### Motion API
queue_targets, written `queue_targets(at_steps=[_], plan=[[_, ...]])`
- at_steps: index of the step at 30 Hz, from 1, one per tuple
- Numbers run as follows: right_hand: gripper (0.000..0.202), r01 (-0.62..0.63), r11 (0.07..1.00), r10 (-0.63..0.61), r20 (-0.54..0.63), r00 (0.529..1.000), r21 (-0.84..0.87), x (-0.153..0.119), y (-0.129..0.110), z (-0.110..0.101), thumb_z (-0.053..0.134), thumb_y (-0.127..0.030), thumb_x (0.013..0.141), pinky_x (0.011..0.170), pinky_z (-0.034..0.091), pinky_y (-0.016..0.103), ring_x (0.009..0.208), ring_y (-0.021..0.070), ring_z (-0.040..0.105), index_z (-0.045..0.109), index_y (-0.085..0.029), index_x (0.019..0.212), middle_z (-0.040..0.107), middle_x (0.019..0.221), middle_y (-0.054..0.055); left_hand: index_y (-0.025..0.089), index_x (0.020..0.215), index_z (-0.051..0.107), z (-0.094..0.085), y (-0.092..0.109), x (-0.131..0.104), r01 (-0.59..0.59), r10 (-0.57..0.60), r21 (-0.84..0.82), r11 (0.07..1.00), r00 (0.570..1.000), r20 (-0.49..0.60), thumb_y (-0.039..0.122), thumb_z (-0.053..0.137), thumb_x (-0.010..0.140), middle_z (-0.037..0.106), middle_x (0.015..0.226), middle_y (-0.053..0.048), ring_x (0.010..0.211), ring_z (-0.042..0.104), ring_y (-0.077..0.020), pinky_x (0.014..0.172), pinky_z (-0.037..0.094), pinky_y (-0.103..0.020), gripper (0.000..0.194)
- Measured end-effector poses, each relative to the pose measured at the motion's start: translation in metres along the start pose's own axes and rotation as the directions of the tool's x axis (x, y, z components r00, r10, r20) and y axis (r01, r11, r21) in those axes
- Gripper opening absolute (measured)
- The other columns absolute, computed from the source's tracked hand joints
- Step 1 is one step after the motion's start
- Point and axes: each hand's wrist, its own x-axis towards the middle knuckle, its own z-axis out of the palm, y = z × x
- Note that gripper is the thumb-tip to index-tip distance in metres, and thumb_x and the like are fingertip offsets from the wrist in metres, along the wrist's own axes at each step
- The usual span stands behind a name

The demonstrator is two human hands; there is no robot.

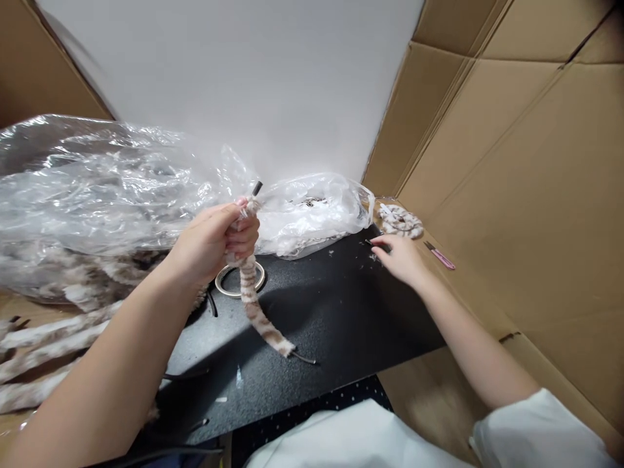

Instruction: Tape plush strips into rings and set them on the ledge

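Note:
My left hand (219, 237) is closed around a furry plush strip (253, 305) with brown and cream stripes. Above the fist, a short black tube end (257, 188) sticks out of the fur. The strip hangs down and curves right, and a thin dark cord (306, 358) pokes from its lower end. Over the far right of the black mat, my right hand (397, 257) pinches a small thin dark piece (369, 242) between thumb and fingers; its kind is too small to tell. Behind the strip lies a roll of tape (225, 286).
Clear plastic bags (97, 188) with furry pieces fill the left. A white plastic bag (312, 218) holds small dark bits. Pink-handled snips (440, 255) and a coiled furry strip (400, 221) lie right, beside a cardboard wall (536, 182). More strips (58, 354) lie left of the black mat (341, 325).

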Motion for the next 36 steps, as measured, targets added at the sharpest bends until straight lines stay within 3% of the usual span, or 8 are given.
queue_targets(at_steps=[2,7,15,19,21,24,27,36], plan=[[0.04,0.099,0.995,-0.101,0.079,0.992,0.028,-0.028,-0.023,0.018,0.052,-0.033,0.091,0.107,0.042,0.042,0.127,0.025,0.054,0.063,-0.018,0.127,0.06,0.135,0.011,0.018,0.056,0.037,-0.001,-0.001,0.001,0.016,-0.016,-0.007,1.0,1.0,0.005,0.028,0.042,0.092,0.025,0.049,0.006,0.041,0.021,-0.0059,0.04,0.022,-0.017,0.039],[0.078,0.462,0.873,-0.477,0.479,0.736,0.159,-0.078,-0.062,0.054,0.042,-0.059,0.093,0.12,0.013,0.054,0.15,0.0259,0.012,0.025,-0.012,0.152,0.017,0.16,0.014,0.018,0.056,0.038,-0.003,-0.005,0.005,0.043,-0.043,-0.021,0.999,0.999,0.001,0.025,0.041,0.092,0.025,0.05,0.006,0.041,0.022,-0.0062,0.04,0.022,-0.017,0.037],[0.065,0.206,0.96,-0.097,0.467,0.879,-0.188,-0.023,0.032,0.03,0.031,-0.046,0.1,0.116,0.001,0.064,0.149,0.0286,0.01,0.017,-0.014,0.154,0.015,0.16,0.015,0.018,0.054,0.039,-0.005,-0.004,0.002,0.027,-0.027,-0.011,1.0,1.0,0.009,0.023,0.042,0.091,0.025,0.05,0.005,0.041,0.023,-0.0062,0.041,0.025,-0.018,0.037],[0.067,0.184,0.961,-0.084,0.418,0.904,-0.205,-0.032,0.021,0.02,0.027,-0.048,0.1,0.116,-0.001,0.064,0.15,0.0283,0.005,0.012,-0.014,0.155,0.009,0.161,0.015,0.021,0.054,0.042,-0.007,-0.007,0.006,-0.001,0.001,0.005,1.0,0.999,0.034,0.03,0.05,0.088,0.023,0.05,0.005,0.04,0.021,-0.0078,0.038,0.024,-0.019,0.037],[0.073,0.259,0.956,-0.174,0.45,0.876,-0.136,-0.052,-0.008,0.023,0.026,-0.057,0.098,0.116,0.0,0.063,0.15,0.0278,0.003,0.011,-0.014,0.155,0.007,0.161,0.014,0.023,0.053,0.043,-0.008,-0.009,0.009,-0.014,0.013,0.021,1.0,0.999,0.035,0.034,0.057,0.084,0.021,0.049,0.005,0.039,0.018,-0.0088,0.035,0.021,-0.021,0.036],[0.082,0.438,0.896,-0.4,0.546,0.736,0.067,-0.084,-0.05,0.037,0.027,-0.066,0.094,0.118,0.005,0.06,0.15,0.026,0.001,0.013,-0.011,0.154,0.007,0.161,0.013,0.022,0.052,0.042,-0.009,-0.013,0.011,0.008,-0.009,0.028,1.0,0.999,0.034,0.035,0.06,0.082,0.021,0.049,0.005,0.038,0.018,-0.0084,0.034,0.022,-0.02,0.037],[0.082,0.499,0.853,-0.493,0.556,0.669,0.155,-0.091,-0.061,0.048,0.028,-0.065,0.094,0.118,0.004,0.059,0.151,0.0237,0.004,0.013,-0.012,0.154,0.009,0.161,0.012,0.02,0.053,0.041,-0.009,-0.014,0.012,0.039,-0.041,0.03,0.999,0.998,0.048,0.032,0.058,0.083,0.021,0.049,0.005,0.038,0.021,-0.0075,0.034,0.026,-0.018,0.037],[0.066,0.204,0.953,-0.072,0.487,0.87,-0.223,-0.019,0.041,0.028,0.022,-0.052,0.1,0.113,-0.004,0.068,0.15,0.028,0.004,0.009,-0.018,0.155,0.009,0.161,0.011,0.019,0.052,0.04,-0.011,-0.012,0.01,0.042,-0.042,0.003,0.999,0.999,0.004,0.03,0.056,0.083,0.023,0.048,0.005,0.037,0.023,-0.0066,0.033,0.029,-0.015,0.037]])
